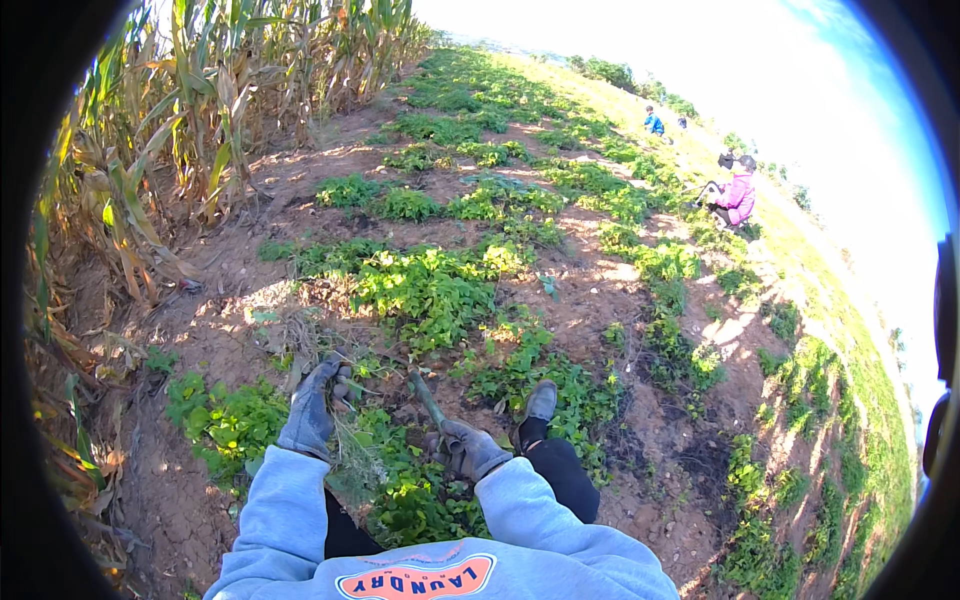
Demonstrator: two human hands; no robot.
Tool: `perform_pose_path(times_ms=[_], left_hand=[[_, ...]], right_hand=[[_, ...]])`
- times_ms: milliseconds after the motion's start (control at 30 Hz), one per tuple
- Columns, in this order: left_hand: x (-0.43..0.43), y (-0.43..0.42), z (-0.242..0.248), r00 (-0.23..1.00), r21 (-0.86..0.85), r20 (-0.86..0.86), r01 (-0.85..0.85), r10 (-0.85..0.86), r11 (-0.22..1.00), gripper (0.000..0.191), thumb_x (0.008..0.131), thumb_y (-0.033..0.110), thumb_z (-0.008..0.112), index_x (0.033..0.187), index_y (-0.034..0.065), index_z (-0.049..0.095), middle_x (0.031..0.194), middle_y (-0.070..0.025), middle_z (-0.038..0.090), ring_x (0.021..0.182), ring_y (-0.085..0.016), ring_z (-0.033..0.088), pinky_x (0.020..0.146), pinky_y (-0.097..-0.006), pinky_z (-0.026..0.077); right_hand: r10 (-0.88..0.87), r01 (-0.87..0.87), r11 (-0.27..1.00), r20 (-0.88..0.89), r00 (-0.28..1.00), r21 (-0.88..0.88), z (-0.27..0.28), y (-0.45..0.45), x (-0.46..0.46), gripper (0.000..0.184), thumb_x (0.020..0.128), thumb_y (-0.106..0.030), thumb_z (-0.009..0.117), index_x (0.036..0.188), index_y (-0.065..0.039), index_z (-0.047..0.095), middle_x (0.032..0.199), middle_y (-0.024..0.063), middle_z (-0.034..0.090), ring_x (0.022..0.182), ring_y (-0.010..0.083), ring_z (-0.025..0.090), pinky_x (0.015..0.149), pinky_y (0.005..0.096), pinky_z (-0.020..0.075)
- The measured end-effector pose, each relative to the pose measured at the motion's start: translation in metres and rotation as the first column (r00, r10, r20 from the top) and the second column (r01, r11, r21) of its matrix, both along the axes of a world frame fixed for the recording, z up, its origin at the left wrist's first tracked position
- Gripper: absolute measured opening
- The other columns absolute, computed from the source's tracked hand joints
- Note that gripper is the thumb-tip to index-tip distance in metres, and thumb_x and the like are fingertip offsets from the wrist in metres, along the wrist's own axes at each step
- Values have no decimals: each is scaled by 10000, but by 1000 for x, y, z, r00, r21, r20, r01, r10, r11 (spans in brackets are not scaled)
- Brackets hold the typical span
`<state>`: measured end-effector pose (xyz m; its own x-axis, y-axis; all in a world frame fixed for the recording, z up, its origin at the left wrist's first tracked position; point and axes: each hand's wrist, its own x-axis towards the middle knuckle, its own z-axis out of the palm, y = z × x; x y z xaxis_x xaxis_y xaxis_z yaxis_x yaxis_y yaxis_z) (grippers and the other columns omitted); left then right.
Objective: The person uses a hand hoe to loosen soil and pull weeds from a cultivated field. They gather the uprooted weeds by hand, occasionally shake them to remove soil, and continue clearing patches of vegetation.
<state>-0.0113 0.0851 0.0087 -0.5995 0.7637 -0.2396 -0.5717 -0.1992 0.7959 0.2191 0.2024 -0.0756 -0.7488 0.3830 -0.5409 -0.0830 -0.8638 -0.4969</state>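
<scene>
My left hand, in a grey glove, is closed on a bunch of uprooted weeds whose thin stems and pale tops hang below it. To its right, my right hand, gloved too, grips the greenish handle of a hand tool. The handle points away from me, and its far end is near the soil; the tool's head is hard to make out. Low leafy green plants grow just beyond both hands, with more at the left.
Tall drying corn stalks stand along the left. Reddish soil shows between the plant rows. A person in a pink jacket crouches at the upper right, and a person in blue is farther off. My shoe rests among plants.
</scene>
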Motion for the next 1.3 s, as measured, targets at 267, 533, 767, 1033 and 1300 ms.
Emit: perform_pose_path(times_ms=[267,533,767,1033,1300], left_hand=[[50,24,-4,967,-170,-196,128,-161,977,174,851,192,594,931,40,566,696,-42,615,478,-91,532,347,-212,407],[67,40,-29,974,-152,-183,103,-130,983,129,858,154,558,946,60,558,712,-28,599,497,-102,535,358,-220,415],[66,40,-39,945,-192,-211,210,-249,959,218,863,102,524,1079,73,509,788,-27,594,573,-108,557,389,-218,441],[73,40,-46,968,-191,-185,134,-170,972,173,863,125,522,1026,65,529,699,-32,570,483,-132,522,360,-244,430],[53,46,-73,983,-288,-76,138,-166,948,217,881,241,512,894,33,571,625,-37,557,485,-147,522,390,-251,427]], right_hand=[[209,-212,923,43,977,321,64,36,-27,461,898,-362,509,1299,-167,392,938,29,565,778,172,589,621,301,500],[134,-11,875,-221,966,483,50,24,-54,481,915,-336,500,1309,-81,394,1106,16,548,907,116,565,762,271,467],[58,13,884,-136,989,468,29,20,-53,471,914,-295,514,1303,-54,403,1120,18,552,968,108,532,811,259,447],[11,8,796,-29,1000,605,34,10,-50,480,878,-303,577,1256,-28,465,1136,38,551,988,100,520,848,234,426],[-63,-200,330,233,970,923,43,3,-40,388,901,-385,491,1158,-98,539,981,110,634,859,244,622,736,331,478]])
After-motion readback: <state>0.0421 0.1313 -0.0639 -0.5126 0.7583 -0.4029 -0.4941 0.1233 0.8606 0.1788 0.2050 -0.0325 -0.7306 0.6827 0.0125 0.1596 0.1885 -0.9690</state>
